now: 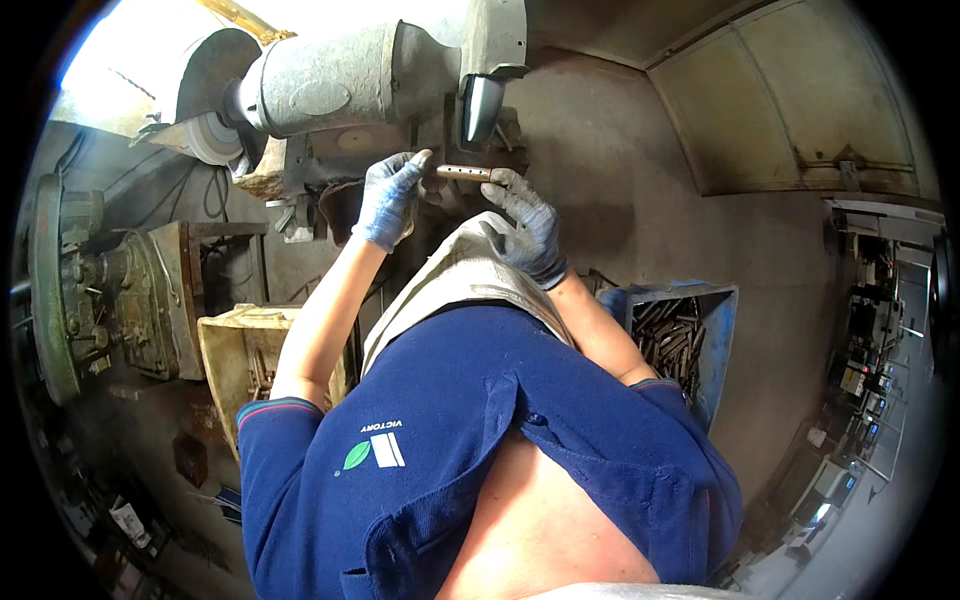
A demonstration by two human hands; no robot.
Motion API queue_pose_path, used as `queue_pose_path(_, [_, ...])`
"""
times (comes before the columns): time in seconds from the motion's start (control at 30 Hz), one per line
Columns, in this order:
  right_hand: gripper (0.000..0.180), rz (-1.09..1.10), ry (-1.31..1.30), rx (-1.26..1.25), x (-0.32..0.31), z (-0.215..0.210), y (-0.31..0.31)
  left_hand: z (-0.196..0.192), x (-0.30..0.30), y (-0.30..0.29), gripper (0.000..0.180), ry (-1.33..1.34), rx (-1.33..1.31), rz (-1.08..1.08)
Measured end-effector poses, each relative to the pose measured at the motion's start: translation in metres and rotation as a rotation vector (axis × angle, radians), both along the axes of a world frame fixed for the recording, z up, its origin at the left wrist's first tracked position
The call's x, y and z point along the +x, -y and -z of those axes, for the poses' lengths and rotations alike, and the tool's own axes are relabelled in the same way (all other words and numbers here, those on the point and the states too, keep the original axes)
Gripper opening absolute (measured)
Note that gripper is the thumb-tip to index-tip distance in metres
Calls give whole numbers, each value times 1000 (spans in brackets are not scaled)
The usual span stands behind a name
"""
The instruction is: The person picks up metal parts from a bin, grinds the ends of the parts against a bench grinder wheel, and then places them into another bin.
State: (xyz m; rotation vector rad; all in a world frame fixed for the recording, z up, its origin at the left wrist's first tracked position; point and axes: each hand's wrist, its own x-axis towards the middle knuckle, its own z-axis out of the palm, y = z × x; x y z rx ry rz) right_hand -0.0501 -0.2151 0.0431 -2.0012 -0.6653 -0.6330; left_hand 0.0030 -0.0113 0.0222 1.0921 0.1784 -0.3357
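Note:
A short metal bar with a row of small holes (464,173) lies level between my gloved hands, just below the right end of a bench grinder (325,80). My right hand (530,228) pinches the bar's right end between thumb and fingers. Near its left end is my left hand (391,197), its fingers curled together; a small gap seems to part them from the bar, and anything inside them is hidden. Above the bar, a shiny wheel edge (483,108) shows under the grinder's guard. Both gloves are grey-blue and worn.
To my right stands a blue bin (728,335) full of dark metal pieces. A pale yellow crate (222,350) with a few pieces is on my left. Beyond it is a green machine (55,290). The grinder's white wheel (212,138) sits at far left.

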Motion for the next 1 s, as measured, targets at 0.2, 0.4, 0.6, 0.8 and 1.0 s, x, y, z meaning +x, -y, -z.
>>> queue_pose_path(0.2, [33, 64, -131, 56, 1, 9, 7, -10, 3, 9, 12, 182, 141, 0])
queue_pose_path(0.4, [20, 111, -438, 542, 12, 42, 4, -5, 7, 17, 10, 220, 275, 39])
queue_pose_path(0.6, [14, 186, -425, 394, 29, 55, 10, 33, 20, 30, 10, 65, 64, -25])
queue_pose_path(0.8, [14, 292, -535, 408, 39, 61, 26, 56, 28, 63, 10, -78, -103, -101])
queue_pose_path(1.0, [12, 248, -528, 458, 44, 75, 23, 60, 34, 67, 9, -104, -73, -150])
